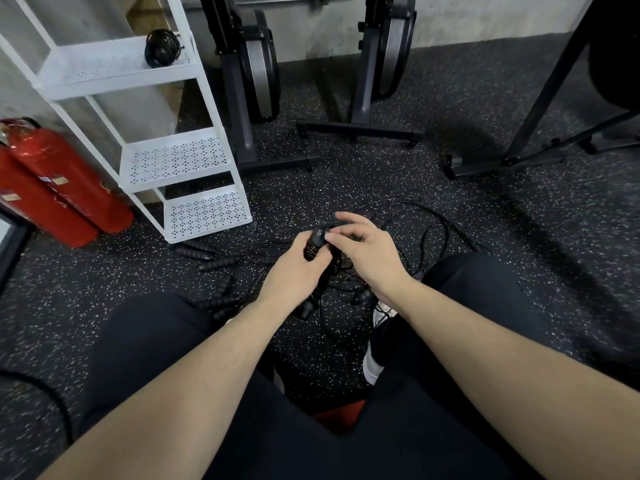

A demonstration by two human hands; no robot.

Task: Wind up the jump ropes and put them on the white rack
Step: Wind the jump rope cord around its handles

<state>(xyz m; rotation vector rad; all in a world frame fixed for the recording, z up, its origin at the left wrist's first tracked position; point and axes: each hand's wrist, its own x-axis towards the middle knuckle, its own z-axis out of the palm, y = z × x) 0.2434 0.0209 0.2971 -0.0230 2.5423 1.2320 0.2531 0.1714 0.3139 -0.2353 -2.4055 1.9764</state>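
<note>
Looking down from your head camera, you see your 2 bare forearms reaching over your dark-clad knees toward a speckled black rubber floor. Your left hand [298, 263] grips a black jump rope handle [316, 241], fingers curled round its ribbed body. Your right hand [363, 249] sits just beside it, fingertips pinching at the top end of that same handle, so both hands meet on 1 rope.

Below and around your hands lies a tangle of thin black cords [420, 230], spread over the floor, with several more loose handles [216, 263] scattered to your left. The white rack [180, 157] stands up and to your left, near 2 red fire extinguishers [59, 181]. 1 wound rope [162, 48] already rests on its top shelf; the 2 lower shelves look bare.

Judging by looks, these ropes are light. The cords appear thin, limp and springy, likely to snag on each other and uncoil if let go. The handles are stiff and ribbed, giving the surest hold. Take each rope by its handles, draw the cord free of the tangle, and keep the coils pinched until they are set down.
</note>
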